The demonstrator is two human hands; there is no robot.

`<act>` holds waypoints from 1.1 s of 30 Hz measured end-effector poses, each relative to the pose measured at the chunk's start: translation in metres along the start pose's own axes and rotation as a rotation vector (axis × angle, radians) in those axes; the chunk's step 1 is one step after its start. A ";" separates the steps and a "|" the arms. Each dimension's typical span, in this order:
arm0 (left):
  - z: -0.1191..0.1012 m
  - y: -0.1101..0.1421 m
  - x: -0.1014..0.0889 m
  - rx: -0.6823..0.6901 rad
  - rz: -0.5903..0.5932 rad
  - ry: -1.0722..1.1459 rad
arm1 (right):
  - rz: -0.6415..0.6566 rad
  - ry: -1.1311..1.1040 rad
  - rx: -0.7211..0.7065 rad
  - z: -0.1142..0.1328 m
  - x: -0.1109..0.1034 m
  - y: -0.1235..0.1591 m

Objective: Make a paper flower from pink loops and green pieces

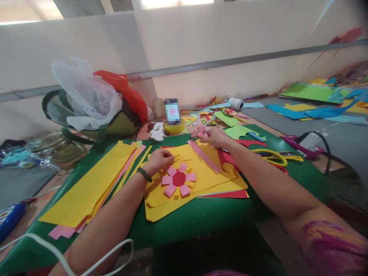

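Observation:
My left hand (161, 160) is closed in a pinch on a small yellow paper strip (177, 156), just above a paper flower. The flower has a red round centre (178, 178) and several looped pink petals (170, 190). It lies on yellow paper sheets (207, 172). Farther back, my right hand (215, 137) is closed at a pink, partly clear object (200, 132); its kind is unclear, and the fingertips are partly hidden. A pink paper strip (204, 156) lies on the sheets below this hand, beside red paper scraps (228, 161).
Folded yellow paper (89, 184) lies left on the green table cover (189, 224). Yellow-handled scissors (273, 157) lie at right, near a magenta glue gun (304, 148). A phone (172, 112) stands at the back. A bag (120, 120) stands back left; a white cable (43, 243) crosses the front left.

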State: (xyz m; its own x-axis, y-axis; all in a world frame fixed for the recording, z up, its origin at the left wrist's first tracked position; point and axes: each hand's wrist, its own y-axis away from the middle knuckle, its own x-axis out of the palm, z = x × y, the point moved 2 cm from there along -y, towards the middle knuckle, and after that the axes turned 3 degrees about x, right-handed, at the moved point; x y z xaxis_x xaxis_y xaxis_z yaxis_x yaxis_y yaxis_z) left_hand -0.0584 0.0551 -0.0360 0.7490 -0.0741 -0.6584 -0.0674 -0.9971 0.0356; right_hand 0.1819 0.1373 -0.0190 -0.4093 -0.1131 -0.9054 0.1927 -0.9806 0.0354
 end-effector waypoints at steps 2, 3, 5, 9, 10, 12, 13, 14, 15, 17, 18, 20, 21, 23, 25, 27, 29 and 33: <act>0.003 -0.002 0.000 -0.020 0.002 -0.048 | -0.143 -0.047 -0.003 -0.001 -0.014 0.003; 0.004 -0.003 0.001 -0.022 0.000 -0.080 | -0.199 -0.097 -0.013 -0.001 -0.021 0.006; 0.004 -0.005 0.001 -0.024 -0.007 -0.133 | -0.217 -0.235 -0.054 0.002 -0.031 0.014; 0.003 -0.006 0.002 -0.042 -0.011 -0.163 | -0.001 -0.355 -0.195 0.017 -0.028 0.030; 0.003 -0.007 0.002 -0.049 -0.003 -0.163 | 0.055 -0.326 -0.231 0.021 -0.024 0.032; 0.003 -0.007 0.002 -0.061 0.011 -0.157 | 0.149 -0.271 -0.294 0.027 -0.014 0.036; 0.003 -0.007 0.002 -0.064 0.015 -0.151 | 0.189 -0.262 -0.317 0.029 -0.010 0.037; 0.003 -0.007 0.002 -0.064 0.017 -0.144 | 0.224 -0.261 -0.332 0.031 -0.006 0.037; 0.003 -0.007 0.002 -0.065 0.014 -0.138 | 0.250 -0.256 -0.337 0.031 -0.004 0.037; 0.003 -0.007 0.002 -0.064 0.005 -0.138 | 0.260 -0.212 -0.324 0.032 -0.001 0.036; 0.003 -0.006 0.002 -0.063 0.003 -0.143 | 0.249 -0.177 -0.306 0.031 0.000 0.036; 0.002 -0.006 0.002 -0.066 0.005 -0.160 | 0.235 -0.124 -0.282 0.031 -0.001 0.036; 0.001 -0.006 0.002 -0.069 0.009 -0.168 | 0.235 -0.107 -0.278 0.031 -0.001 0.036; 0.000 -0.005 0.002 -0.081 0.020 -0.177 | 0.235 -0.078 -0.273 0.032 0.000 0.036; -0.001 -0.004 0.002 -0.092 0.023 -0.177 | 0.231 -0.046 -0.261 0.032 0.001 0.036; -0.001 -0.004 0.002 -0.090 0.019 -0.175 | 0.227 -0.045 -0.257 0.032 0.002 0.035; -0.002 -0.004 0.002 -0.078 0.013 -0.174 | 0.226 -0.063 -0.261 0.032 0.003 0.034; -0.002 -0.004 0.002 -0.079 0.009 -0.174 | 0.228 -0.055 -0.257 0.031 0.004 0.034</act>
State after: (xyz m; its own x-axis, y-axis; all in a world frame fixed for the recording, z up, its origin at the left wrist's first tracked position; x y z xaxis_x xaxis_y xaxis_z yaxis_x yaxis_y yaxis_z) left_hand -0.0555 0.0592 -0.0361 0.6226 -0.0855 -0.7779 -0.0162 -0.9952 0.0964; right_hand 0.1593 0.0982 -0.0081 -0.3762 -0.3397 -0.8620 0.5003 -0.8576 0.1196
